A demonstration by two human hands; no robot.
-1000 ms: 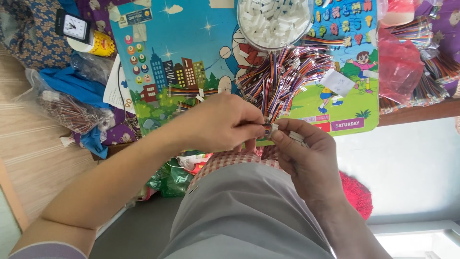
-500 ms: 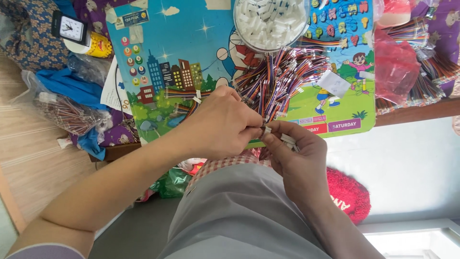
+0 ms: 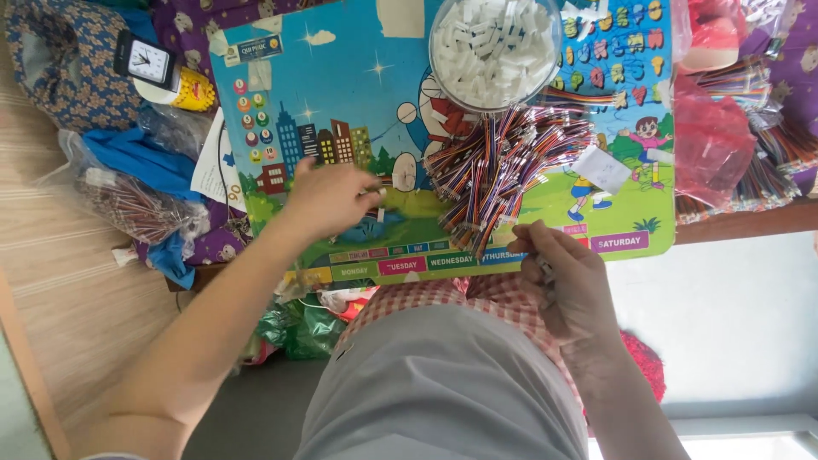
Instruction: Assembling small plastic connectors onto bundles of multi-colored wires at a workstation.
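Multicoloured ribbon-cable pieces lie in a loose heap on the cartoon play mat, sitting between the two hands and a bit further out from both. The left hand lies flat-ish on the mat, fingers spread and blurred, just beside the heap's near edge; can't tell if it's pinching anything. The right hand is curled in close by the near edge of the mat, fingers closed around something small and pale, looks like a white connector bit, but it's mostly hidden so I can't say for sure. Straight out past the heap there's a clear round bowl of white plastic connectors, touching the top of the cable pile. Off beyond the right hand is a red plastic bag with more bundled wires next to it. Way out past the left hand: a small black clock and a blue bag near a clear bag of wire bits.
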